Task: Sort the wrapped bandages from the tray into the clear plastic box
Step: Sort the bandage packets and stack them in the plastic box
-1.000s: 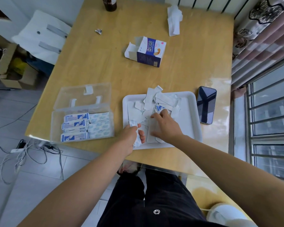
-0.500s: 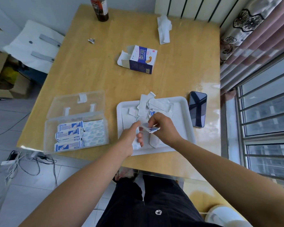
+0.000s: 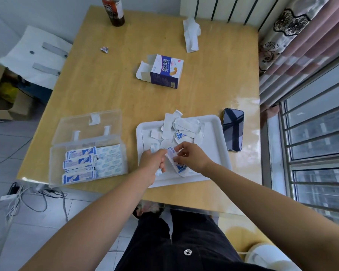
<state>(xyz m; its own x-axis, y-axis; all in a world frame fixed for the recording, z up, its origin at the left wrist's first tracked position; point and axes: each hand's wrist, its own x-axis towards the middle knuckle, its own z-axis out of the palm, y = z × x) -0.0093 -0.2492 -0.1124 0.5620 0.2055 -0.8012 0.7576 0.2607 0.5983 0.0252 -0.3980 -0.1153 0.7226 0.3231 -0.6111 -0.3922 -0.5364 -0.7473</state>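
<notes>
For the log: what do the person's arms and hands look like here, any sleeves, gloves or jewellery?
The left forearm and right forearm are bare, no sleeve in view. The left hand and right hand wear no gloves; no watch, bracelet or ring shows. Below are black trousers with a metal button.

Bottle [image 3: 114, 12] was cut off by the top edge, cap out of frame. Left hand [image 3: 152, 162] covered most of the wrapped bandages [image 3: 158, 172] in its grip, count untellable. Wrapped bandage [image 3: 171, 153] pinched by right hand [image 3: 192, 158] was blurred, print unreadable. Tray [image 3: 213, 122] near-left corner was hidden under the left wrist. Lower layers in the clear plastic box [image 3: 86, 142] were hidden under the top rows. White object [image 3: 266, 257] was cut off by the bottom edge.
</notes>
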